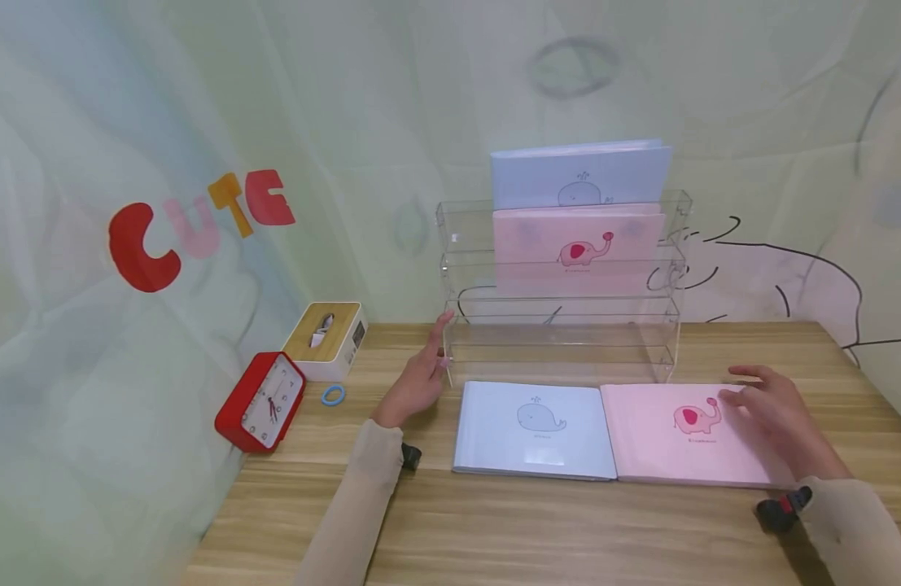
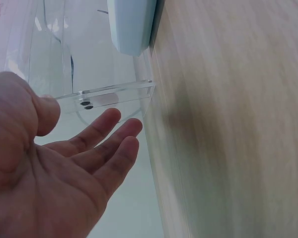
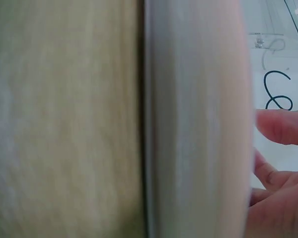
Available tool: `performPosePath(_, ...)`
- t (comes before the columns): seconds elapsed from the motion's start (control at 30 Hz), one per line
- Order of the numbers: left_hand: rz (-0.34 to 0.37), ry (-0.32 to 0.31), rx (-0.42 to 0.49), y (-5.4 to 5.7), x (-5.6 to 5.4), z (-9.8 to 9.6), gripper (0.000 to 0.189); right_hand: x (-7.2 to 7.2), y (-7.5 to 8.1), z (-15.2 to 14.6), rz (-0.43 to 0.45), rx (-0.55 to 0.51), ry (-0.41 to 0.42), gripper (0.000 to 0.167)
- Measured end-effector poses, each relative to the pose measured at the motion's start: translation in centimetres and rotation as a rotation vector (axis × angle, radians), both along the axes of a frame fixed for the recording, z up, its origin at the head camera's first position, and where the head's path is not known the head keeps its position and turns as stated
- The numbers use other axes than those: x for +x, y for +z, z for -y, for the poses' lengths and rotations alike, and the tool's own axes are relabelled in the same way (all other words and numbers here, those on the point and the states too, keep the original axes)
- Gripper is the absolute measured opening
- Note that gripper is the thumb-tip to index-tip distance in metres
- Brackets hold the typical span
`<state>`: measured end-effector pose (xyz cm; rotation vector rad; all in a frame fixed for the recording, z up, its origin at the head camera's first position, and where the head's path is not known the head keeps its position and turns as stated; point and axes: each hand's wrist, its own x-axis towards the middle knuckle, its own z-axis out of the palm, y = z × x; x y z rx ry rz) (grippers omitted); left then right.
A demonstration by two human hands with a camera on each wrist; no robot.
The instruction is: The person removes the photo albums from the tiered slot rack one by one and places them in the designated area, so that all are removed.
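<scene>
A clear acrylic tiered rack stands at the back of the table. My left hand is at its left side, with fingers loosely extended; in the left wrist view the palm holds nothing. Whether the fingertips touch the rack is hard to tell. In front of the rack lie a blue album-like book with a whale and a pink one with an elephant, side by side. Over the pink book's right part is my right hand, fingers relaxed and not gripping; contact is unclear. The right wrist view shows the book's edge close up.
Upright in the rack's upper tiers stand a blue whale book and a pink elephant book. At left are a red clock, a white box with a wooden top and a blue ring. A printed curtain hangs behind.
</scene>
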<state>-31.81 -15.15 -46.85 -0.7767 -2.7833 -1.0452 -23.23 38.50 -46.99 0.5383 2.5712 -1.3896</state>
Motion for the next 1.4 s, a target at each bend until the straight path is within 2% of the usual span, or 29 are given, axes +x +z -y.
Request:
performPosePath(0.13,-0.007,-0.002,0.004,0.0,0.0,0.1,0.079,0.2,0.0,0.2,-0.018,-0.012,0.020,0.082)
performPosePath(0.33,-0.028,-0.014,0.007,-0.3,-0.1,0.1,0.079,0.1,0.0,0.7,-0.023,-0.051,-0.020,0.092)
performPosePath(0.6,-0.004,-0.005,-0.001,-0.2,-0.1,0.1,0.080,-0.1,0.1,1.4,-0.131,-0.109,-0.075,0.092)
performPosePath(0.83,0.024,0.016,0.003,-0.1,0.0,0.1,0.082,-0.5,1.1,2.3,-0.250,-0.158,-0.120,0.089)
performPosePath(1.07,0.049,0.030,-0.004,-0.2,-0.1,0.1,0.080,-0.7,2.0,3.3,-0.344,-0.173,-0.070,0.080)
performPosePath(1.27,0.039,0.025,-0.001,-0.1,0.0,0.1,0.079,-0.7,3.1,4.1,-0.502,-0.110,-0.004,0.066)
performPosePath(1.4,0.033,0.022,0.002,-0.1,0.0,0.1,0.078,-1.0,4.4,4.8,-0.524,-0.091,0.019,0.066)
